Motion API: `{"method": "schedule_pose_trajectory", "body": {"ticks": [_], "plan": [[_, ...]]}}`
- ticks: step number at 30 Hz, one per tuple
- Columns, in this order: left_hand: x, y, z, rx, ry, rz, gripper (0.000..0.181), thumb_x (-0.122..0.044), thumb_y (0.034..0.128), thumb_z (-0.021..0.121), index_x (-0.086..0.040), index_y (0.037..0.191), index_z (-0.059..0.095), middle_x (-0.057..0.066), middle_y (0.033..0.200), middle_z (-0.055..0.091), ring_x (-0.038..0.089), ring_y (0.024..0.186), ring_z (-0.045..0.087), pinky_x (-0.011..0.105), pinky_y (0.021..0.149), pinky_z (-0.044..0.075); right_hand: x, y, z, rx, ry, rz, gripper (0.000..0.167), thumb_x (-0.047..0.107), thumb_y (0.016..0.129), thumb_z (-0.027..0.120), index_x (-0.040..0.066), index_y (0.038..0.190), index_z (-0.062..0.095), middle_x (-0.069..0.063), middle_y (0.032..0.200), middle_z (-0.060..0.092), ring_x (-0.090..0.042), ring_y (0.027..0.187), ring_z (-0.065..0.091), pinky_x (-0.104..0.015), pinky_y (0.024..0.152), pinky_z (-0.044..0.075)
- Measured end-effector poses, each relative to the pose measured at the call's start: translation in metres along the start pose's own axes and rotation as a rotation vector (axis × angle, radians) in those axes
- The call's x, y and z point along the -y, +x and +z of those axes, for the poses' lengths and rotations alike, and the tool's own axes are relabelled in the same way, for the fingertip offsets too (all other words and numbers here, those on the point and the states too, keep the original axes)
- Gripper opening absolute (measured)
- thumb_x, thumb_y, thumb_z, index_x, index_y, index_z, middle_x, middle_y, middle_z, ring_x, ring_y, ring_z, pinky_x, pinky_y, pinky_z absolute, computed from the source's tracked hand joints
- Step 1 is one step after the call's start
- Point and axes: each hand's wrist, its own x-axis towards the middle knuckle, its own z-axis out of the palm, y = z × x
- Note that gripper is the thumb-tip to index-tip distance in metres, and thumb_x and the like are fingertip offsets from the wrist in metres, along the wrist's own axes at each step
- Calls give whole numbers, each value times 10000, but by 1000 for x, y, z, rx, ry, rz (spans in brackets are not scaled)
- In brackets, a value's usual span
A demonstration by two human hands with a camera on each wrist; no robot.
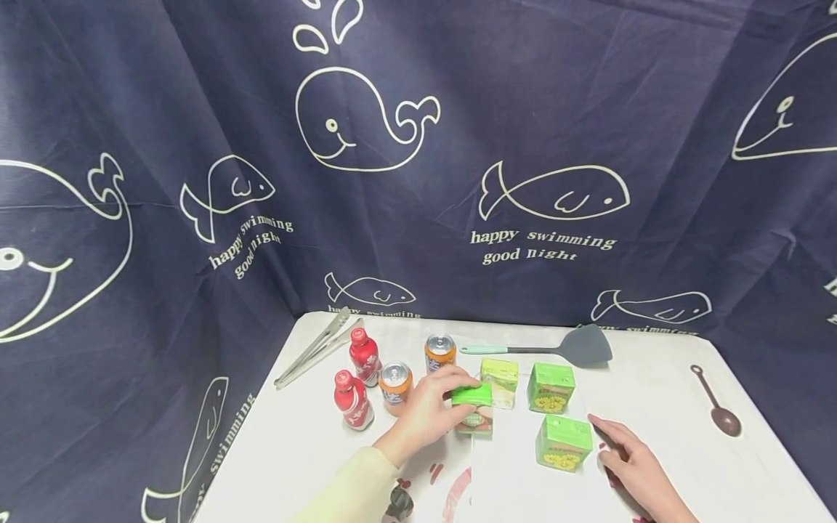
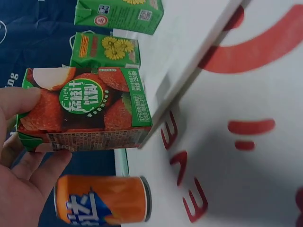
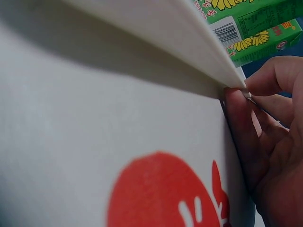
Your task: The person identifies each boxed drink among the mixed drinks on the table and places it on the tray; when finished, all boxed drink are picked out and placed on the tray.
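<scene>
My left hand (image 1: pixel 431 407) grips a green-topped litchi juice box (image 1: pixel 480 421) from above, thumb and fingers at its upper end. In the left wrist view the litchi juice box (image 2: pixel 90 106) shows its red fruit print, its bottom close to the edge of a white board (image 2: pixel 203 61). With thumb and fingers, my right hand (image 1: pixel 631 465) pinches that white board (image 3: pixel 189 38) at its edge. Two green chrysanthemum drink boxes (image 1: pixel 551 387) (image 1: pixel 564 442) stand on the board, beside a paler yellow-green drink box (image 1: pixel 500 381).
Two orange soda cans (image 1: pixel 396 386) (image 1: pixel 440 351) and two red bottles (image 1: pixel 365 356) (image 1: pixel 353 399) stand left of the boxes. Metal tongs (image 1: pixel 314 352) lie at the far left. A spatula (image 1: pixel 582 347) lies along the back, a brown spoon (image 1: pixel 719 410) at the right.
</scene>
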Motion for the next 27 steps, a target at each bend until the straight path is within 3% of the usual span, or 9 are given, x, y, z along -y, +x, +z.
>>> {"method": "schedule_pose_trajectory", "body": {"ticks": [9, 19, 27], "plan": [[-10, 8, 20, 39, 8, 69, 371, -71, 856, 848, -163, 1207, 769, -102, 1233, 669, 37, 1174, 598, 172, 948, 521, -2, 0, 0, -11, -26, -20, 641, 24, 921, 640, -13, 1537, 468, -227, 1484, 493, -143, 774, 508, -256, 663, 450], [-13, 9, 36, 66, 85, 134, 381, -92, 815, 869, -191, 1170, 775, -149, 1178, 671, -19, 1135, 597, 150, 963, 484, 4, -2, -1, 33, 40, 35, 657, 27, 936, 608, -5, 1566, 425, -222, 1523, 438, -186, 753, 531, -270, 652, 480], [-13, 9, 45, 85, 125, 135, 375, -116, 803, 885, -198, 1156, 788, -151, 1159, 665, -30, 1119, 597, 125, 961, 464, 3, 0, -2, 33, 44, 43, 659, 30, 937, 607, -12, 1567, 419, -228, 1513, 444, -194, 736, 546, -273, 638, 487]]}}
